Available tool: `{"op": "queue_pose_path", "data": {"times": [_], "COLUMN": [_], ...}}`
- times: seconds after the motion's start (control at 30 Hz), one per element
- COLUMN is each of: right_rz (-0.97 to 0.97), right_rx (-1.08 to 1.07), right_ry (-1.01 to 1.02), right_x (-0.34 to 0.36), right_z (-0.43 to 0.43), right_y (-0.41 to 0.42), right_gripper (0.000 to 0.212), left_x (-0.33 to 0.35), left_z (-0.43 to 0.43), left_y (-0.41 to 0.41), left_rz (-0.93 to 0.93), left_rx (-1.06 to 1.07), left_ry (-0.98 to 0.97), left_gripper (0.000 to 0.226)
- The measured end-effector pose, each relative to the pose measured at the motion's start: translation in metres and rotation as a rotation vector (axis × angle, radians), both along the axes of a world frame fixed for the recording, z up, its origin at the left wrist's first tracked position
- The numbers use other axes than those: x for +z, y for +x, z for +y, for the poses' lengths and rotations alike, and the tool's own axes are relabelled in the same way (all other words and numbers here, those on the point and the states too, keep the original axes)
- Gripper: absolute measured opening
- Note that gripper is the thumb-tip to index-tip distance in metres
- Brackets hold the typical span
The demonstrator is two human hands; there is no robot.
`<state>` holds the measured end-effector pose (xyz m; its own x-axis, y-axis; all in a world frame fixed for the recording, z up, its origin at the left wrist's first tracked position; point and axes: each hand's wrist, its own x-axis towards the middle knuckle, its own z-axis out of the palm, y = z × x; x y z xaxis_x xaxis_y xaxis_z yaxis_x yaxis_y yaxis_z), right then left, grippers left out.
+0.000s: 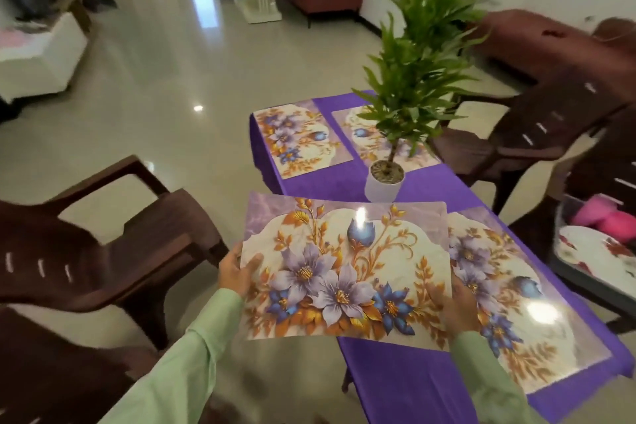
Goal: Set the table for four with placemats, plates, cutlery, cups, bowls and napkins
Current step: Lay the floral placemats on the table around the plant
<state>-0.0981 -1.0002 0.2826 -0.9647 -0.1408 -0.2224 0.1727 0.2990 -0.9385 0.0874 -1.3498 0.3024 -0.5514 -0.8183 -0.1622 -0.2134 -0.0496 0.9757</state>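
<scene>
Left hand: the left hand (241,270) pinches the left short edge of a floral placemat (346,274), thumb on top, fingers underneath.
Right hand: the right hand (459,306) clasps the mat's right short edge near its near corner; mostly hidden behind the mat.
Held placemat: raised and roughly level over the table's near left edge, its left part hanging out past the table, its right edge overlapping the mat beside it.
Near right placemat: a second floral mat (516,313) lies flat by the table's near right corner.
Far placemats: one mat (299,138) at the far left corner, another (371,138) beside it toward the far right, partly behind the plant.
Table: covered with a purple cloth (406,375).
Pot: a white pot (383,182) mid-table holds pebbles and a green leafy plant (420,55).
Tub: a grey tub (585,272) on a chair at the right holds a patterned plate (595,248) and pink items (609,218), too blurred to name.
Chairs: brown plastic chairs (113,251) stand at both sides.
</scene>
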Motion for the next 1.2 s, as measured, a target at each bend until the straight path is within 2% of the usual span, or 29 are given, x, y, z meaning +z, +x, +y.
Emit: {"op": "queue_pose_path", "data": {"times": [0.2, 0.5, 0.6, 0.7, 0.8, 1.0, 1.2], "right_rz": [0.003, -0.062, -0.102, -0.155, -0.191, -0.242, -0.294], "right_rx": [-0.175, -0.443, -0.599, -0.742, -0.865, -1.075, -1.272], "right_ry": [-0.009, -0.056, -0.09, -0.099, -0.093, -0.085, -0.123], "right_x": [0.0, -0.005, -0.007, -0.008, -0.008, -0.013, -0.025], "right_z": [0.008, -0.018, -0.042, -0.071, -0.093, -0.106, -0.099], "right_y": [-0.004, 0.016, 0.031, 0.054, 0.073, 0.116, 0.149], "right_gripper": [0.031, 0.034, 0.035, 0.024, 0.02, 0.017, 0.017], "left_x": [0.019, 0.006, -0.005, -0.006, -0.006, -0.008, -0.029], "left_z": [-0.021, -0.065, -0.092, -0.112, -0.126, -0.103, -0.055], "left_y": [-0.064, -0.141, -0.174, -0.202, -0.225, -0.258, -0.286], "left_rz": [0.0, -0.004, -0.034, -0.071, -0.12, -0.123, -0.257], "left_rx": [-0.166, -0.413, -0.54, -0.696, -0.838, -1.013, -1.135], "left_ry": [0.003, 0.049, 0.0, -0.11, -0.12, -0.158, -0.159], "left_gripper": [0.037, 0.033, 0.03, 0.022, 0.017, 0.022, 0.029]}}
